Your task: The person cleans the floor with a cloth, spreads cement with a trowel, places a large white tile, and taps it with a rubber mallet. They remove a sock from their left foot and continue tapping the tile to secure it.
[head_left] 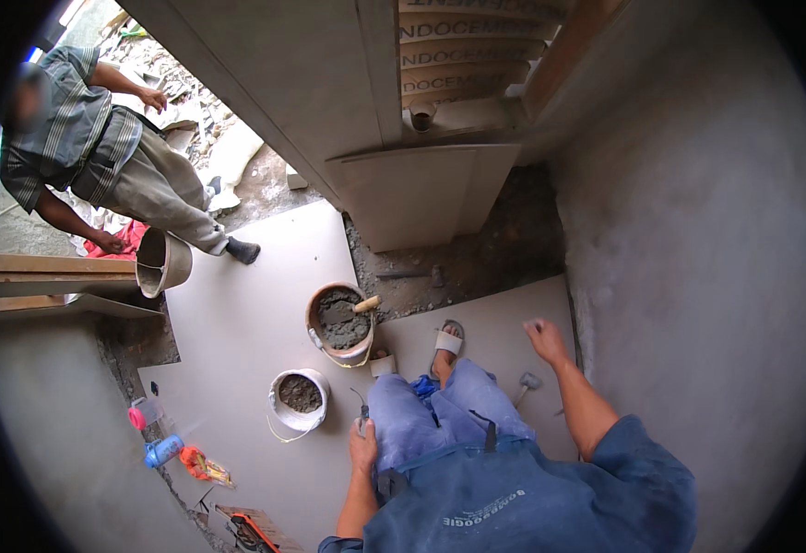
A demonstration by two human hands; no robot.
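My left hand (363, 448) is closed at my left thigh around a small dark object with a thin curved wire-like end (362, 405); its exact kind is unclear. My right hand (548, 341) is raised near the right wall, fingers loosely bent, with no object visible in it. In front of my left foot stands a bucket of wet grey mortar (337, 324), with a wooden-handled tool (367, 303) resting in it. A white bucket (283, 412) holding a brown-grey mix is nearer my left hand. A mallet (529, 380) lies beside my right leg.
At the far left a co-worker (117, 138) holds a tilted bucket (178, 263). Large pale tiles (237, 304) cover much of the floor; loose panels (412, 198) lean ahead. Bottles (163, 450), an orange bag (202, 466) and an orange-black tool (251, 532) lie along the left wall.
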